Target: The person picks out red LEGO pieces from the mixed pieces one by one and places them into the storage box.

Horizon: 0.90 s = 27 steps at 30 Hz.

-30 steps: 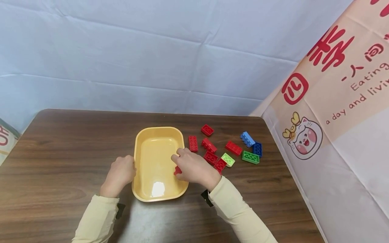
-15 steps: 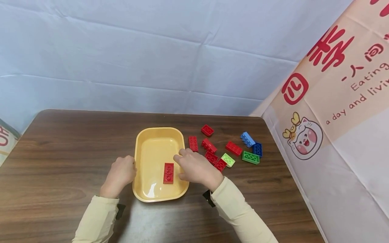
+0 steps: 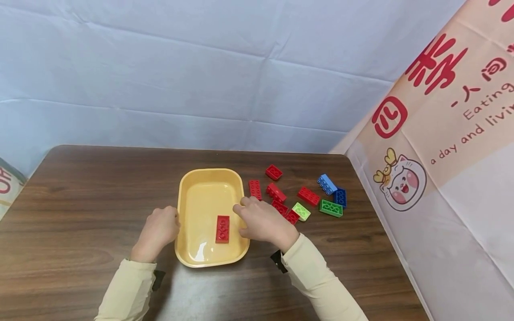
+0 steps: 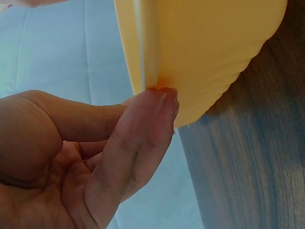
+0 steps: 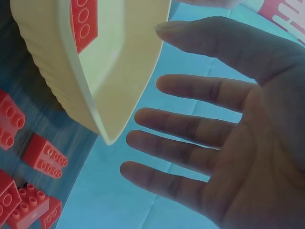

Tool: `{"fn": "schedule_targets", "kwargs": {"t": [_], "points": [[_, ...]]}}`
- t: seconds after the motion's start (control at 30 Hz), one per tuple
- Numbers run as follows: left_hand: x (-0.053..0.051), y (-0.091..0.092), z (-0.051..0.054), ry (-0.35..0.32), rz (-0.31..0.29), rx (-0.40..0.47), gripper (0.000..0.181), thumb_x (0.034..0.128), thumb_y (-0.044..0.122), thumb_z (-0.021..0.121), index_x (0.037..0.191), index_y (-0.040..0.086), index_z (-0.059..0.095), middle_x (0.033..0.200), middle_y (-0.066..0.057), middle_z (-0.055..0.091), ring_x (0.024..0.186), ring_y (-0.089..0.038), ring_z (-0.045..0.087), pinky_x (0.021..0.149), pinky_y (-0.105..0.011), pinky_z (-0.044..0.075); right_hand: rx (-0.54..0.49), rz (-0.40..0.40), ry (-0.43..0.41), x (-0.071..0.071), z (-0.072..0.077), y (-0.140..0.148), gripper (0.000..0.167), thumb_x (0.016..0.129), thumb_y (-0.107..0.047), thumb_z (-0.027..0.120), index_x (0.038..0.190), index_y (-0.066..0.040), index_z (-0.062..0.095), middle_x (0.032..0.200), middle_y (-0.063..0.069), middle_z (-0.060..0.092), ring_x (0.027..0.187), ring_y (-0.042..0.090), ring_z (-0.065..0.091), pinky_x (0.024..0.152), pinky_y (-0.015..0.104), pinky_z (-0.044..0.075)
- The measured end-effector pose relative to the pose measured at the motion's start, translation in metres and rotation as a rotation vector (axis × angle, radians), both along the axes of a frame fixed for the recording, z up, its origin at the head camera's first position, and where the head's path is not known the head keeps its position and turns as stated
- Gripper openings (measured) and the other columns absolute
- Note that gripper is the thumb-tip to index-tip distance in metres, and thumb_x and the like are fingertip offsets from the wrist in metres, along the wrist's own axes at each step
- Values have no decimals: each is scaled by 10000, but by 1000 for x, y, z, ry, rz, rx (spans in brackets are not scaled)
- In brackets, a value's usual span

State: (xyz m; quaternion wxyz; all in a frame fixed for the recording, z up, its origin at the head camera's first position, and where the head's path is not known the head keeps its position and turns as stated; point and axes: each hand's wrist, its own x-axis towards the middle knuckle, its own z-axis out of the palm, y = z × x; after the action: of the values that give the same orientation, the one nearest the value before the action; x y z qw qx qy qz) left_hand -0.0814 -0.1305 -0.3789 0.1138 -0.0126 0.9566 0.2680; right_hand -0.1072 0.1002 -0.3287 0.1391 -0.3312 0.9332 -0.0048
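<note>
A yellow plastic tray [image 3: 205, 194] stands on the table. Inside it, towards the right wall, one red toy building brick [image 3: 222, 229] lies with its hollow underside up. My left hand [image 3: 158, 229] is at the tray's left edge; in the left wrist view its thumb and fingers pinch the yellow rim [image 4: 148, 43]. Above the right rim hovers my right hand [image 3: 265, 223]. The right wrist view shows its fingers spread and holding nothing, with the tray wall beyond them.
Several red bricks [image 3: 309, 195] are scattered to the right of the tray. Among and beyond them lie a light green brick [image 3: 301, 211], a green brick [image 3: 331, 208], a light blue brick [image 3: 327, 184] and a dark blue brick [image 3: 340, 197]. White cloth [image 3: 160, 80] hangs behind the table.
My right hand has let go of the red brick, which now lies in the tray, and has drawn back slightly to the right. The left hand stays at the rim.
</note>
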Motion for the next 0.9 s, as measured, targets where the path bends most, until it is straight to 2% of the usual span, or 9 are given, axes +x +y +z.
{"fn": "schedule_targets", "kwargs": {"t": [0.17,0.47,0.63,0.9], "points": [[0,-1,-1,-4,-2,8,148,785,-20,513,651,39,528,611,-71,469,582,-244,450,519,-338,374,-22,-39,-30,-4,1,10,395,768,-219,698,1122,-83,585,1007,60,532,886,191,477,730,332,442],[-1,-1,-1,-18,-4,10,156,793,-17,495,651,43,520,612,-74,461,582,-243,447,512,-328,365,-36,-174,-88,-13,2,36,495,756,-238,728,1199,-84,567,1130,78,540,1020,217,488,857,385,429],[-1,-2,0,-25,-2,17,156,807,-12,483,665,39,521,616,-77,458,580,-243,446,510,-326,362,-25,-239,-117,-17,-1,53,539,749,-248,740,1224,-81,548,1169,96,528,1069,255,480,877,426,426],[0,-1,0,-31,0,31,140,811,-12,489,684,30,528,627,-79,466,585,-243,452,513,-324,367,-22,-307,-163,-16,-16,77,508,743,-199,745,1197,-69,557,1157,122,528,1035,279,497,835,417,450]]}}
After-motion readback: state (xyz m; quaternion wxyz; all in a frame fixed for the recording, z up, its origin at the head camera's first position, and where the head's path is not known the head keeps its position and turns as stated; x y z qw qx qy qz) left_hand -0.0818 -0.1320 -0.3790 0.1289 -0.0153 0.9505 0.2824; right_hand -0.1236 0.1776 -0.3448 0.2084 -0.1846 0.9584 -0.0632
